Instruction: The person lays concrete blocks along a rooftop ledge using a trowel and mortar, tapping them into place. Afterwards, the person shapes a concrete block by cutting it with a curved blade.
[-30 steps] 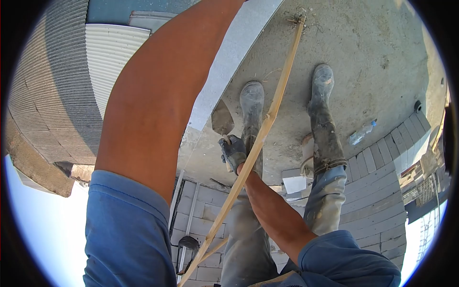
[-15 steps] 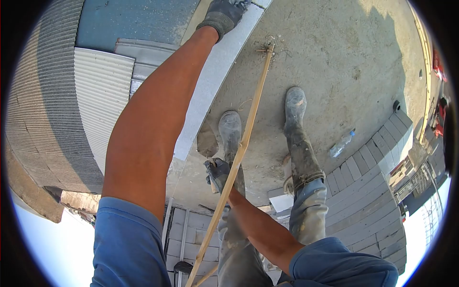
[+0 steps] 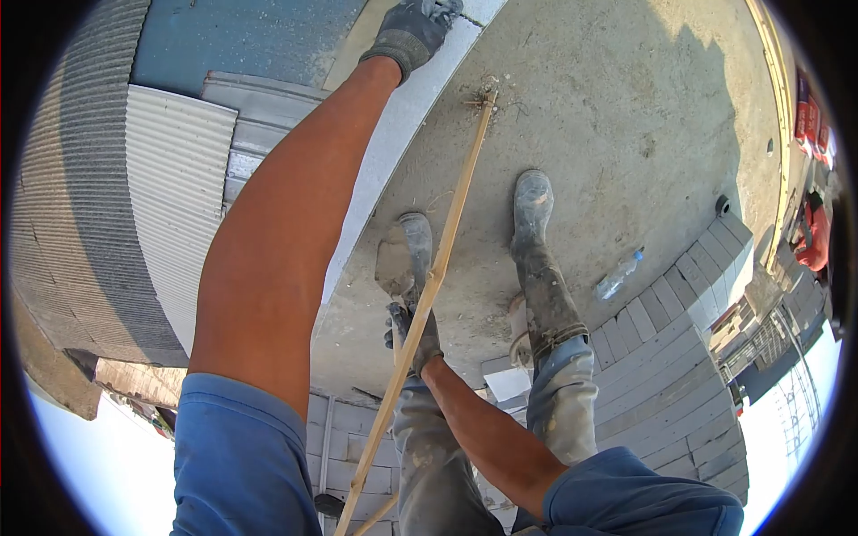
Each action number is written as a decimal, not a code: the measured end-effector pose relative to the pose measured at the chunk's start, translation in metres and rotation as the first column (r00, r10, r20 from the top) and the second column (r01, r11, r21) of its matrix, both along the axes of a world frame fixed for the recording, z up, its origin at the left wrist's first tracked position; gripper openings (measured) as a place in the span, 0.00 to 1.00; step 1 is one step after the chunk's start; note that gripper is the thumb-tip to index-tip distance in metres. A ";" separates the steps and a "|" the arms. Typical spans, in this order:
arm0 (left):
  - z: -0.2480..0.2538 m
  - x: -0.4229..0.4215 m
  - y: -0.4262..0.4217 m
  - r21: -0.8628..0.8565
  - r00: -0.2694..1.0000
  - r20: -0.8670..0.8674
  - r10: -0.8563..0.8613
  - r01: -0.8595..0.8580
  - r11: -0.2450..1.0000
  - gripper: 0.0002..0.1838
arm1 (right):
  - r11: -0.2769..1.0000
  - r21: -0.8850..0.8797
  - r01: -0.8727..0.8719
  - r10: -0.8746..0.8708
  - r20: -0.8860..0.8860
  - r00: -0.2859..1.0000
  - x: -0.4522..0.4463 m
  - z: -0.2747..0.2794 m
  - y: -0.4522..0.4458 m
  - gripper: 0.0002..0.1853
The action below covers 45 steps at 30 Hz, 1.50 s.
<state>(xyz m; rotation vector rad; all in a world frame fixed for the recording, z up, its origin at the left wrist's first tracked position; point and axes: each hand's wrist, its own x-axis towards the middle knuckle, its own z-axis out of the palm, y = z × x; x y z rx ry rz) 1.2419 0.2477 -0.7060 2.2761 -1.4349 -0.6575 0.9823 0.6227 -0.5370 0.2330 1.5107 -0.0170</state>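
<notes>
My left hand (image 3: 413, 34), in a dark glove, is at the top edge on the pale block wall (image 3: 380, 147). Its fingers look curled, but the frame cuts them off, and what they grip is hidden. Lower down, my gloved right hand (image 3: 413, 332) is closed round the handle of a trowel (image 3: 395, 266). The trowel's grey, mortar-smeared blade points away from me, beside my left boot (image 3: 418, 234). A long wooden strip (image 3: 435, 277) slants across the view and passes in front of my right hand.
My right boot (image 3: 534, 201) stands on the concrete floor (image 3: 608, 143). A plastic bottle (image 3: 618, 275) lies near stacked grey blocks (image 3: 666, 375) on the right. Corrugated sheets (image 3: 174, 170) lie beyond the wall on the left. A pale piece (image 3: 507, 380) lies behind my feet.
The trowel in my right hand has swung slightly upward, with its blade now over the left boot. The whole view has shifted a little. My left hand stays on the wall.
</notes>
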 end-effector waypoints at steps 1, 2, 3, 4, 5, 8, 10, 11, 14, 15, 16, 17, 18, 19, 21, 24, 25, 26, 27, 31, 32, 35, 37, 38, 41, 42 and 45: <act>0.016 0.000 0.001 0.010 0.981 -0.189 0.047 -0.046 0.999 0.29 | 0.995 -0.021 -0.099 0.099 0.000 0.995 -0.001 0.007 -0.016 0.07; 0.019 0.002 0.001 0.028 0.925 -0.370 0.088 -0.083 0.996 0.29 | 0.996 -0.027 -0.088 0.087 -0.009 0.996 -0.014 -0.001 -0.008 0.07; 0.015 0.004 0.001 0.032 0.876 -0.473 0.092 -0.087 0.996 0.32 | 0.978 -0.166 -0.124 0.121 -0.031 0.992 -0.024 -0.011 0.004 0.07; 0.014 0.005 0.002 0.028 0.876 -0.477 0.072 -0.067 0.997 0.32 | 0.940 -0.301 -0.159 0.149 -0.057 0.987 -0.032 -0.019 0.013 0.07; 0.013 0.007 0.002 0.041 0.957 -0.288 0.037 -0.026 0.999 0.32 | 0.894 -0.379 -0.241 0.198 -0.150 0.969 -0.033 -0.015 0.004 0.07; 0.037 0.009 -0.003 0.013 0.970 -0.243 -0.006 0.009 1.000 0.29 | 0.971 -0.214 -0.104 0.048 -0.251 0.967 -0.038 0.011 -0.028 0.07; 0.026 0.013 -0.001 0.050 0.955 -0.289 0.069 -0.057 0.997 0.26 | 0.961 -0.231 -0.149 0.042 -0.414 0.909 -0.042 0.022 -0.042 0.09; 0.029 0.010 -0.004 0.047 0.957 -0.286 0.048 -0.036 0.998 0.26 | 0.948 -0.297 -0.116 -0.031 -0.448 0.893 -0.046 0.025 -0.050 0.08; 0.040 0.006 -0.004 0.062 0.956 -0.292 0.032 -0.015 0.998 0.29 | 0.899 -0.438 0.024 -0.229 -0.423 0.877 -0.060 0.025 -0.092 0.09; 0.042 0.005 -0.003 0.067 0.957 -0.290 0.021 -0.002 0.998 0.30 | 0.855 -0.508 0.104 -0.314 -0.348 0.883 -0.065 0.021 -0.114 0.11; 0.041 0.005 -0.002 0.032 0.940 -0.339 0.051 -0.043 0.999 0.27 | 0.800 -0.571 0.184 -0.393 -0.267 0.880 -0.067 0.015 -0.141 0.14; 0.043 0.004 -0.003 -0.001 0.918 -0.388 0.081 -0.088 0.996 0.26 | 0.708 -0.657 0.257 -0.483 -0.185 0.856 -0.063 0.014 -0.175 0.17; 0.055 0.000 -0.006 -0.003 0.922 -0.382 0.065 -0.071 0.997 0.26 | 0.599 -0.732 0.323 -0.558 -0.093 0.824 -0.059 0.009 -0.212 0.20; 0.071 -0.006 -0.007 0.093 0.917 -0.377 0.130 -0.102 0.990 0.25 | 0.490 -0.769 0.410 -0.635 0.006 0.772 -0.056 -0.007 -0.245 0.18; 0.086 -0.011 -0.011 0.188 0.916 -0.359 0.178 -0.116 0.975 0.25 | 0.436 -0.781 0.448 -0.624 0.097 0.775 -0.048 -0.027 -0.308 0.15; 0.086 -0.013 -0.011 0.235 0.898 -0.377 0.227 -0.144 0.961 0.24 | 0.525 -0.704 0.478 -0.448 0.249 0.859 -0.030 -0.064 -0.362 0.13; 0.086 -0.014 -0.011 0.238 0.873 -0.409 0.265 -0.178 0.955 0.24 | 0.525 -0.701 0.483 -0.451 0.253 0.856 -0.019 -0.080 -0.373 0.13; 0.086 -0.015 -0.011 0.244 0.845 -0.440 0.305 -0.215 0.946 0.23 | 0.551 -0.661 0.510 -0.499 0.229 0.836 -0.005 -0.096 -0.384 0.12; 0.086 -0.014 -0.011 0.248 0.846 -0.435 0.308 -0.216 0.944 0.23 | 0.575 -0.618 0.536 -0.544 0.200 0.815 0.006 -0.111 -0.392 0.11; 0.086 -0.013 -0.011 0.254 0.836 -0.454 0.306 -0.208 0.945 0.21 | 0.678 -0.460 0.573 -0.625 0.049 0.779 0.038 -0.156 -0.415 0.13; 0.086 -0.013 -0.010 0.250 0.828 -0.466 0.311 -0.213 0.944 0.21 | 0.681 -0.455 0.574 -0.626 0.046 0.778 0.042 -0.164 -0.415 0.13; 0.080 -0.011 -0.009 0.236 0.834 -0.462 0.300 -0.211 0.949 0.20 | 0.709 -0.425 0.563 -0.612 0.025 0.790 0.049 -0.177 -0.411 0.13; 0.079 -0.010 -0.008 0.232 0.836 -0.459 0.300 -0.213 0.949 0.20 | 0.723 -0.397 0.565 -0.608 0.023 0.794 0.049 -0.183 -0.409 0.13; 0.079 -0.011 -0.009 0.223 0.840 -0.457 0.292 -0.209 0.952 0.20 | 0.726 -0.398 0.561 -0.604 0.022 0.797 0.049 -0.187 -0.409 0.13; 0.080 -0.013 -0.009 0.180 0.834 -0.475 0.282 -0.221 0.959 0.19 | 0.728 -0.426 0.538 -0.590 0.012 0.808 0.052 -0.186 -0.412 0.14; 0.081 -0.011 -0.010 0.182 0.833 -0.475 0.285 -0.224 0.958 0.19 | 0.691 -0.414 0.592 -0.646 0.013 0.763 0.054 -0.183 -0.414 0.13; 0.079 -0.007 -0.008 0.179 0.893 -0.404 0.196 -0.133 0.975 0.22 | 0.672 -0.419 0.611 -0.692 -0.062 0.719 0.054 -0.171 -0.420 0.12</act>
